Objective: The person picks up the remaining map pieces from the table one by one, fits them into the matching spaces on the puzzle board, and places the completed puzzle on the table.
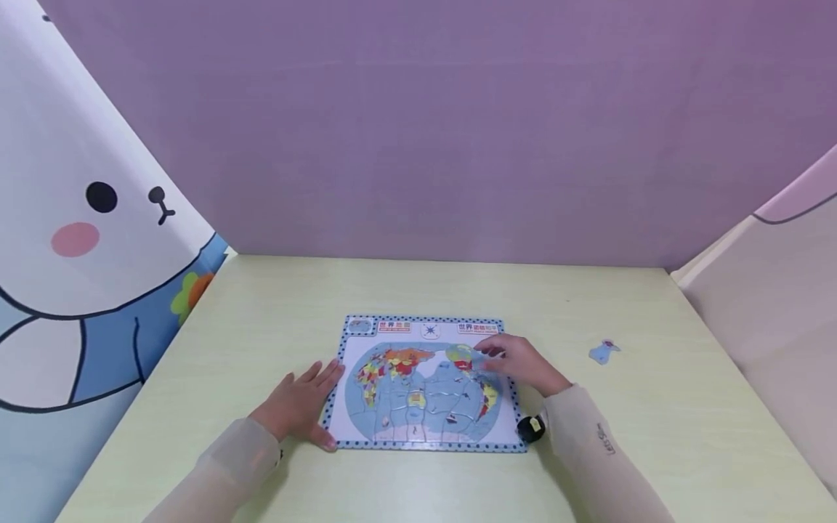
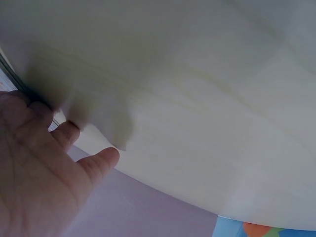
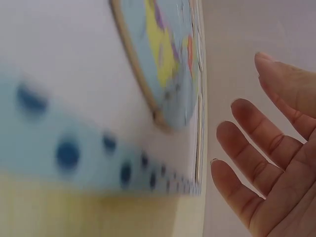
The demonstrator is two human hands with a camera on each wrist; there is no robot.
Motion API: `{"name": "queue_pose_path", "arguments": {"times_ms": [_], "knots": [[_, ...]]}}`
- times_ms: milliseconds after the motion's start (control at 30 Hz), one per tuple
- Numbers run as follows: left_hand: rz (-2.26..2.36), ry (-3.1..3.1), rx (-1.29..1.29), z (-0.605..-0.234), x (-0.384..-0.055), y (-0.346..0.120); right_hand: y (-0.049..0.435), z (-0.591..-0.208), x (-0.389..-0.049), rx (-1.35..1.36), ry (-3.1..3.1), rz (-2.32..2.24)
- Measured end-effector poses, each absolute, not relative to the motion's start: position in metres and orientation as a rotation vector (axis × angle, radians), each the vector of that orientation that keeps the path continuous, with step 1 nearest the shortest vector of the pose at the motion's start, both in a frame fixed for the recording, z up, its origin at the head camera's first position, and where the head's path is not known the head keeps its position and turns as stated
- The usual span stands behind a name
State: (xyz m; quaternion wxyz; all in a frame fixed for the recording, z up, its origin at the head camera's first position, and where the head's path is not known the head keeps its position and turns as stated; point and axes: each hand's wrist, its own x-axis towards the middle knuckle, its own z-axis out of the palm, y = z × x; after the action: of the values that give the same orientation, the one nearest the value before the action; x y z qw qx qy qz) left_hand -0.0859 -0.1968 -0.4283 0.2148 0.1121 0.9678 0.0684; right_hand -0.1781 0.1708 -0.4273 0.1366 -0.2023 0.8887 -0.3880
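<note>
A world-map jigsaw puzzle (image 1: 441, 410) lies flat on the table, its frame pale with a blue dotted border. Most of the oval map is filled with pieces, and a white gap shows at its upper middle. My left hand (image 1: 297, 401) rests along the frame's left edge with fingers spread; the left wrist view shows its palm (image 2: 37, 173) beside that edge. Over the map's upper right is my right hand (image 1: 518, 362), fingers bent a little near the green and red piece (image 1: 461, 356). In the right wrist view the fingers (image 3: 247, 150) stand apart with nothing between them.
A loose blue puzzle piece (image 1: 601, 353) lies on the table to the right of the frame. A small black device (image 1: 531, 428) sits at the right wrist. A purple backdrop (image 1: 445, 145) rises behind the table (image 1: 654, 436), with a cartoon-printed cloth (image 1: 72, 290) at the left.
</note>
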Motion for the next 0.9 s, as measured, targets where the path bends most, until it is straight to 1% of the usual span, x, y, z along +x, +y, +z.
{"name": "queue_pose_path", "arguments": {"times_ms": [100,400,667,900], "knots": [[0.191,2.688,0.303,-0.429,-0.085,-0.198,0.182,-0.428,-0.180,-0.571,2.577,-1.136],[0.195,2.681,0.295,-0.430,-0.084,-0.198,0.219,-0.429,-0.178,-0.390,2.604,-1.163],[0.174,2.678,0.305,-0.428,-0.085,-0.197,0.251,-0.432,-0.174,-0.353,2.641,-1.159],[0.174,2.690,0.323,-0.430,-0.085,-0.198,0.273,-0.431,-0.170,-0.404,2.661,-1.165]]}}
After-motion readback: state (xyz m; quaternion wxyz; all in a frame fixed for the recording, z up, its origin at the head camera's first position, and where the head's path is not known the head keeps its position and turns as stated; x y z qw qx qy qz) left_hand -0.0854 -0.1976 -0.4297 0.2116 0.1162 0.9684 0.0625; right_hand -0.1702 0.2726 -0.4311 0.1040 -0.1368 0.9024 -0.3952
